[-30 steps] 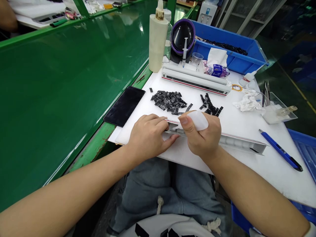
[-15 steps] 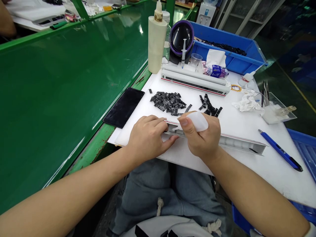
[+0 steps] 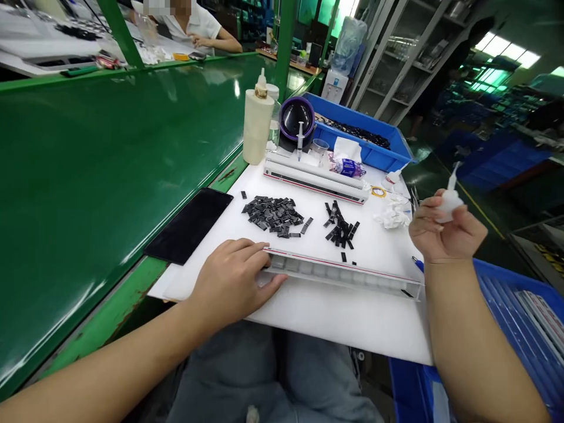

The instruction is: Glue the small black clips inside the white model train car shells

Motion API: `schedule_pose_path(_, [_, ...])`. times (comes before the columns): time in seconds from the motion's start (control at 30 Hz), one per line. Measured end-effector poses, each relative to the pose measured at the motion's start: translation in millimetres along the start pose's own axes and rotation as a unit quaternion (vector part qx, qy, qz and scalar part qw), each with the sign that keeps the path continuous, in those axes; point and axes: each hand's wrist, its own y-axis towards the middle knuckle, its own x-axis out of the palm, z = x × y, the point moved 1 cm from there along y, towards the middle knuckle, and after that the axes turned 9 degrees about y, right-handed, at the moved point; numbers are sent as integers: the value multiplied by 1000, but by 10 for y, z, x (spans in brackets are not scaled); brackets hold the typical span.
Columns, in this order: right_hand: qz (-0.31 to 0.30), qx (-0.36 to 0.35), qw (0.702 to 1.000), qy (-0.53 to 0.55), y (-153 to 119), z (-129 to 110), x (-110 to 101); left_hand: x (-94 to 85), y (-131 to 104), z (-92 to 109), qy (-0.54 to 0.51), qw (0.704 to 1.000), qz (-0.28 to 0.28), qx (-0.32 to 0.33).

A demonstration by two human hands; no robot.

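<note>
My left hand [image 3: 240, 279] grips the left end of a long white hollow model train car shell [image 3: 343, 275], its open side turned toward me. My right hand [image 3: 447, 232] is raised off the board's right side, its fingers closed round a small white glue bottle [image 3: 450, 202] with the thin nozzle pointing up. Behind the shell lie a heap of small black rectangular pieces [image 3: 273, 214] and a smaller pile of longer black strips [image 3: 341, 226]. Another white train car shell [image 3: 315, 179] with a dark window band and red line rests farther back.
A black tablet-like slab [image 3: 189, 226] lies at the left edge. At the back stand a large cream squeeze bottle [image 3: 258, 126], a syringe [image 3: 300, 141], a tissue pack [image 3: 348, 165] and a blue bin [image 3: 365, 129]. Crumpled tissue [image 3: 394, 212] is at right. A person [image 3: 194, 29] sits across the green partition.
My right hand has lifted the glue bottle away from the shell, up and to the right, and turned its nozzle upward. My left hand stays on the shell's left end. The camera view has shifted.
</note>
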Motion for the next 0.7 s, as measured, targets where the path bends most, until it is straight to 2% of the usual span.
schedule_pose_path(0.1, [10, 22, 999, -42, -1, 176, -81, -4, 5, -15, 6, 1000, 1, 12])
schedule_pose_path(0.2, [34, 43, 987, -151, 20, 243, -77, 4, 11, -38, 3, 1000, 8, 22])
schedule_pose_path(0.33, [45, 53, 941, -330, 77, 311, -161, 29, 14, -79, -7, 1000, 3, 23])
schedule_pose_path(0.53, [7, 51, 859, -509, 117, 398, -238, 12, 23, -115, -12, 999, -4, 53])
schedule_pose_path(0.6, [9, 46, 845, -533, 111, 395, -217, -2, 26, -118, -5, 998, -8, 64])
schedule_pose_path(0.7, [9, 44, 839, -542, 84, 371, -167, -17, 24, -118, 8, 997, -11, 79])
